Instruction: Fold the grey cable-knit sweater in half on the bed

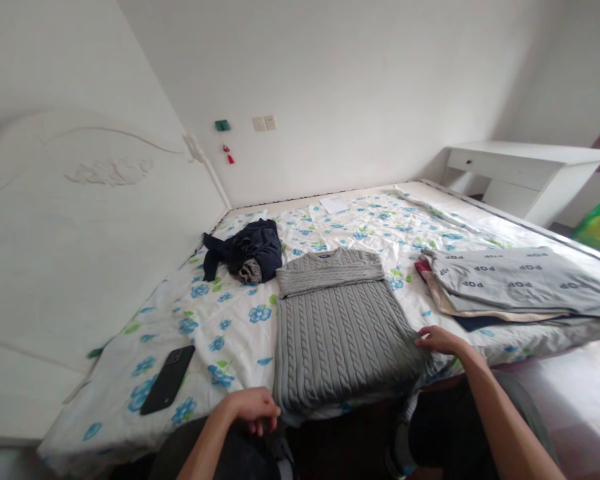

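A grey cable-knit sweater (337,327) lies flat on the bed with its sleeves folded across the chest. My left hand (253,408) pinches the sweater's near left hem corner at the bed's edge. My right hand (437,339) grips the near right hem corner, fingers curled on the knit. Both forearms reach in from below.
The bed (230,333) has a white sheet with blue flowers. A black phone (167,379) lies at the near left. A dark crumpled garment (247,252) sits behind the sweater, a stack of folded clothes (510,287) at right. A white desk (520,173) stands beyond.
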`<state>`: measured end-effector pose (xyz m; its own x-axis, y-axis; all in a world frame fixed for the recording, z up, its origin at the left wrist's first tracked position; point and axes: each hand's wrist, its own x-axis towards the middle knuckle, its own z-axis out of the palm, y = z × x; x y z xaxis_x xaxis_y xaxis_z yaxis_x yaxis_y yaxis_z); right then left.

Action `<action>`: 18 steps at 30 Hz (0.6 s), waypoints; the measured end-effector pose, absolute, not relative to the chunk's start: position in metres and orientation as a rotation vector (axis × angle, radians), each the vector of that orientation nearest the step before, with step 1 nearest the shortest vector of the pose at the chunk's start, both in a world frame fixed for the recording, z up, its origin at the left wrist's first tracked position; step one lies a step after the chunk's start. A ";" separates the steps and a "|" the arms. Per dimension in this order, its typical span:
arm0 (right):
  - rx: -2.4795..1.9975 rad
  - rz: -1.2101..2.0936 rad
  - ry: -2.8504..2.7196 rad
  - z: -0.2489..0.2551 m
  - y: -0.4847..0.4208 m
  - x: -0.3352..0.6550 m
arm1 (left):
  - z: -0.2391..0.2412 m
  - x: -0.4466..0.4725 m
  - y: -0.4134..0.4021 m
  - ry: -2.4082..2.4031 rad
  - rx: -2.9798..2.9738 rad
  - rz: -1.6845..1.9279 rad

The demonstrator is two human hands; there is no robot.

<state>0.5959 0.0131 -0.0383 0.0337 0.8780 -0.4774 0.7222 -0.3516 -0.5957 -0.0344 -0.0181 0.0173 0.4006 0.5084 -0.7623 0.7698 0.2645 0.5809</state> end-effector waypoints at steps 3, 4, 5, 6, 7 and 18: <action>-2.114 1.145 -1.696 -0.034 0.027 0.591 | 0.042 -0.046 0.019 1.271 1.438 -0.132; -2.097 1.130 -1.696 -0.032 0.033 0.588 | 0.046 -0.048 0.032 1.332 1.456 -0.025; -2.073 1.124 -1.689 -0.031 0.039 0.585 | 0.048 -0.047 0.046 1.403 1.465 0.077; -2.052 1.129 -1.670 -0.031 0.046 0.581 | 0.048 -0.044 0.059 1.475 1.461 0.166; -2.042 1.150 -1.637 -0.030 0.053 0.578 | 0.047 -0.041 0.072 1.541 1.443 0.235; -1.865 1.622 -0.964 -0.034 0.126 0.583 | 0.020 -0.030 0.177 1.449 0.889 0.663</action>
